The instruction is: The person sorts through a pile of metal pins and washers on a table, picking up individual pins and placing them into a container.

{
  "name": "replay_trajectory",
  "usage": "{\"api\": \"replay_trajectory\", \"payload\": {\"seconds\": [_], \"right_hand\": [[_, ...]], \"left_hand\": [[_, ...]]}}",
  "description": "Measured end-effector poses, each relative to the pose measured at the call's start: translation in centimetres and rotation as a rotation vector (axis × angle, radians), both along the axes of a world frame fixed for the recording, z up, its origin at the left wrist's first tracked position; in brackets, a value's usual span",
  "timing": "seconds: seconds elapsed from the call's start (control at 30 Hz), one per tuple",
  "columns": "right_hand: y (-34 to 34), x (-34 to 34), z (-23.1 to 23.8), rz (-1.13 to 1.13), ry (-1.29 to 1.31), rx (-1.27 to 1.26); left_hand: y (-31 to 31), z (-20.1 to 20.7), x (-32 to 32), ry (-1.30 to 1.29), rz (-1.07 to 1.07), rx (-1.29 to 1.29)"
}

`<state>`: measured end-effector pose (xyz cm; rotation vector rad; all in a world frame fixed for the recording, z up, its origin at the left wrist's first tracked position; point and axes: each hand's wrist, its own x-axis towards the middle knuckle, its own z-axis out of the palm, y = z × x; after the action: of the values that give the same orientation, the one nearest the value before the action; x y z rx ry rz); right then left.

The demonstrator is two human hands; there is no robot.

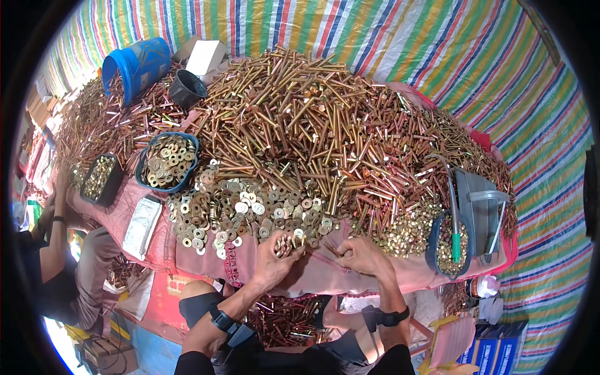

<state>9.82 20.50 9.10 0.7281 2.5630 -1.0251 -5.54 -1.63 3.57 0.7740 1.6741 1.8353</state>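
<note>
My left hand (272, 264) is closed round a bundle of bolts (284, 246), their ends facing up. Just right of it, my right hand (364, 256) pinches what looks like a thin bolt (332, 250) over the cloth. A spread of flat washers (250, 209) lies right beyond my left hand. Loose nuts (405, 240) are heaped to the right of my right hand. Behind both rises a large pile of long brassy bolts (281, 119). Whether a washer or nut sits on the pinched bolt is too small to tell.
A blue tub of washers (167, 162) and a dark tub of nuts (99, 179) stand left. At right are a tub of nuts (445, 250) with a green-handled tool (455, 247) and a grey scoop-like container (478, 206). A blue bucket (136, 69) lies tipped. Another person's arm (53, 244) reaches in.
</note>
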Motion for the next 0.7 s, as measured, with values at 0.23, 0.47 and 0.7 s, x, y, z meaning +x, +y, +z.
{"api": "replay_trajectory", "payload": {"seconds": [0.23, 0.47, 0.7], "right_hand": [[-0.3, -0.7, -1.2, -0.274, 0.3, 0.046], [-0.4, -3.2, -4.3, -0.234, 0.562, 0.361], [-0.7, -3.0, -4.2, -0.418, 0.612, 0.195]], "left_hand": [[-0.2, -0.3, 0.3, -0.159, -0.041, 0.113], [-0.3, -1.0, 0.2, -0.149, -0.048, 0.056], [-0.3, -1.0, 0.0, -0.067, -0.006, -0.012]]}}
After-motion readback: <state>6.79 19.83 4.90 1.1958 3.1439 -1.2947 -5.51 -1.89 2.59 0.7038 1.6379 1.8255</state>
